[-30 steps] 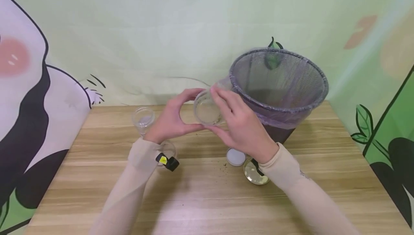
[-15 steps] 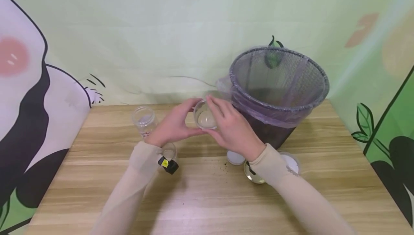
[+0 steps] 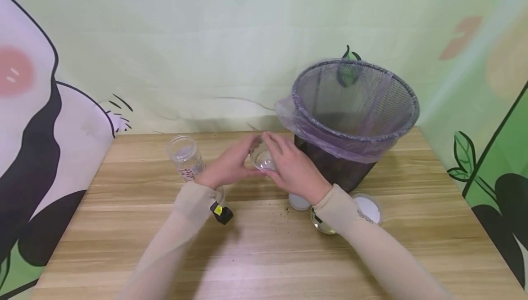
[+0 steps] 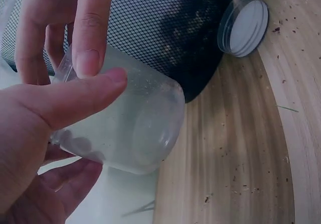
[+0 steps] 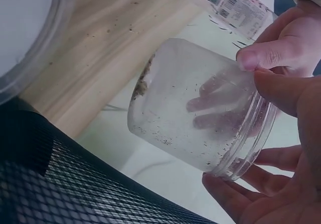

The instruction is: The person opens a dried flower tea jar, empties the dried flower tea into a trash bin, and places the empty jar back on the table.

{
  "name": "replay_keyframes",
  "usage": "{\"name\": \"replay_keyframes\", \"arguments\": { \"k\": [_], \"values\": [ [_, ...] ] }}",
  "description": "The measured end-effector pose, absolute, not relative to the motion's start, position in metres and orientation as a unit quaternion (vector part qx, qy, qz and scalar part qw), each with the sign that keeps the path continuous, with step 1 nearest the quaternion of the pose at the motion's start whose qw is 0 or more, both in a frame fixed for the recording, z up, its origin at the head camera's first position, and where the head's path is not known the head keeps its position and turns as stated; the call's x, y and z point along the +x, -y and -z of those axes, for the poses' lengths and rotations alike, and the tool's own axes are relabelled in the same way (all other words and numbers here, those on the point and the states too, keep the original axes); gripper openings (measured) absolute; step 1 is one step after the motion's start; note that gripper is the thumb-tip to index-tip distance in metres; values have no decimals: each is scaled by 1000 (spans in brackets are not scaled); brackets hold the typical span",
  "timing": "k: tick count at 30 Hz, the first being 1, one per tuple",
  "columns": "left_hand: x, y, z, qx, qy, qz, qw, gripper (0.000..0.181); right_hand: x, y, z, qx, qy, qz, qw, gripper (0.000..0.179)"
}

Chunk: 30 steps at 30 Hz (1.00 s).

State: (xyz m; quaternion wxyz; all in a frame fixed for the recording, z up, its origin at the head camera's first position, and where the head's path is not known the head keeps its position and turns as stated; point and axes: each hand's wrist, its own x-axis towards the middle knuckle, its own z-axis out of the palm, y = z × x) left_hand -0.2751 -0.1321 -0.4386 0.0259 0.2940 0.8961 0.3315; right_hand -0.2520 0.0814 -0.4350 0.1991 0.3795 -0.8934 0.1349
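Observation:
Both hands hold a clear plastic jar just above the back of the table, left of the bin. My left hand grips its left side, thumb low and fingers behind it. Around the rim on the other side curl the fingers of my right hand. In the right wrist view the jar lies tilted, its threaded mouth toward my palm, with dark crumbs stuck along its wall and base. The left wrist view shows the jar's rounded base pointing away from my left thumb.
A mesh bin with a purple liner bag stands at the back right. A labelled clear jar is at the left. White lids and a gold-edged round container lie near the right forearm. Crumbs dot the table.
Both hands have lowered the jar toward the table and tilted it, so less of its mouth faces the head camera. More of the labelled jar and a white lid on the right now show.

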Motion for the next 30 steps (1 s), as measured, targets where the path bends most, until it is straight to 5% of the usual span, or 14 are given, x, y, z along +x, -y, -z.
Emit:
{"name": "replay_keyframes", "arguments": {
  "k": [18, 30],
  "values": [
    [-278, 125, 448, 261, -913, -286, 127, 91, -260, -85, 454, 387, 904, -101, 150, 82],
    [-276, 126, 453, 248, -921, -263, 146, 85, -261, -86, 467, 377, 914, -100, 113, 82]
  ]
}}
